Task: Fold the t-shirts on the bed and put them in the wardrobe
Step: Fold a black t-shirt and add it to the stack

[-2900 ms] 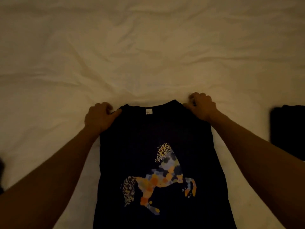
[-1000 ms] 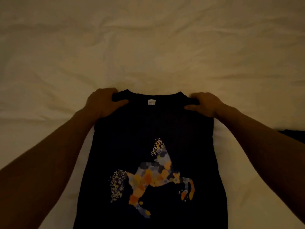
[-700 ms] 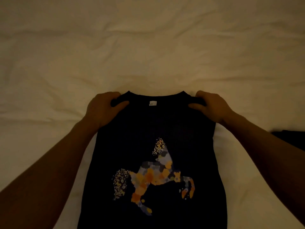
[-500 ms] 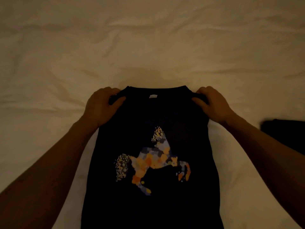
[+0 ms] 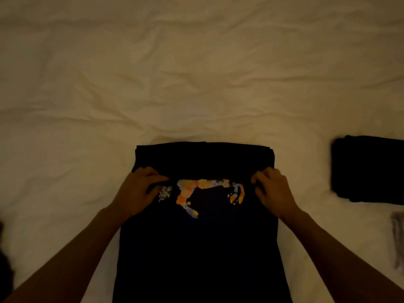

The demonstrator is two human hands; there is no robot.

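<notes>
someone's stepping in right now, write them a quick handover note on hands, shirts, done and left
Left hand: fingers pinching the left end of the folded-over top edge of the dark horse-print t-shirt.
Right hand: the same at the right end.
Shirt lies on the bed sheet, top part folded down over the upper half of the print; sides look already folded in.
A folded dark garment sits at the right, a grey fabric piece near the right edge.
Left: finish this fold, then move shirts to the wardrobe, which is not in view.
</notes>
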